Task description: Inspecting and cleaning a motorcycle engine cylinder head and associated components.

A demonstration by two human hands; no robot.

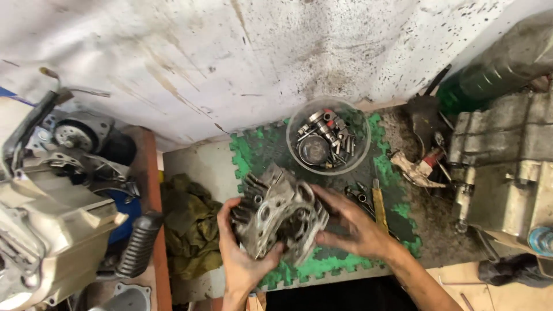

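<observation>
Now, you have the finned engine cylinder head (pixel 279 219) in both hands, lifted just over the green foam mat (pixel 322 262) near its front-left corner. Your left hand (pixel 242 253) cups it from below and the left side, fingers curled shut against the fins; your right hand (pixel 351 224) closes on its right edge, thumb underneath. Keep both grips — the casting looks heavy and greasy, so support from below seems the safer hold when you turn it.

Room: the clear plastic bowl of bolts and small parts (pixel 328 138) sits just behind the head, near enough to knock if you tip it away from you. A yellow-handled tool (pixel 379 207) lies just right of your right hand. The engine crankcase (pixel 504 167) blocks the far right; the olive rag (pixel 190 224) lies left — softer ground. The mat's front edge is close to your wrists.
</observation>
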